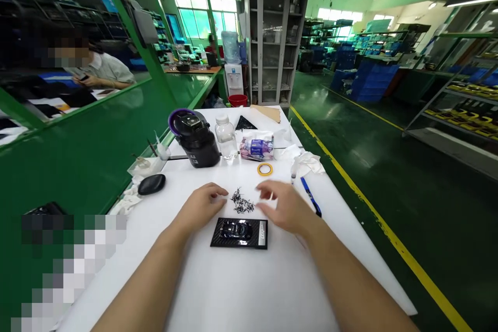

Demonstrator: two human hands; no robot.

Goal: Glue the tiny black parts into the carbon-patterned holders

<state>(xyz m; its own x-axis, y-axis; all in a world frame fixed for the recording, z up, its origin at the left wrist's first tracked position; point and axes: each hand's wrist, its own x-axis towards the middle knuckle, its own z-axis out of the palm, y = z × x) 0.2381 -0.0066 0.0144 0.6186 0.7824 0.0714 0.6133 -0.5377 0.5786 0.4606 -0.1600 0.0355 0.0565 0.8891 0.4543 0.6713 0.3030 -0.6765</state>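
A small dark model car sits on a black carbon-patterned base (pixel 239 232) on the white table (pixel 241 290), right in front of me. Just beyond it lies a little heap of tiny black parts (pixel 241 202). My left hand (pixel 202 206) rests palm down to the left of the heap, fingers curled loosely, fingertips close to it and holding nothing that I can see. My right hand (pixel 283 206) hovers to the right of the heap, blurred, with its fingers bent toward the parts.
Farther back stand a black jug with a purple lid (pixel 194 137), a clear bottle (pixel 226 137), a wipes packet (pixel 257 146), a yellow tape ring (pixel 265 168), crumpled tissue (pixel 307 162) and a blue pen (pixel 310 196). A black oval pad (pixel 151 184) lies left. Another person sits at the far left bench.
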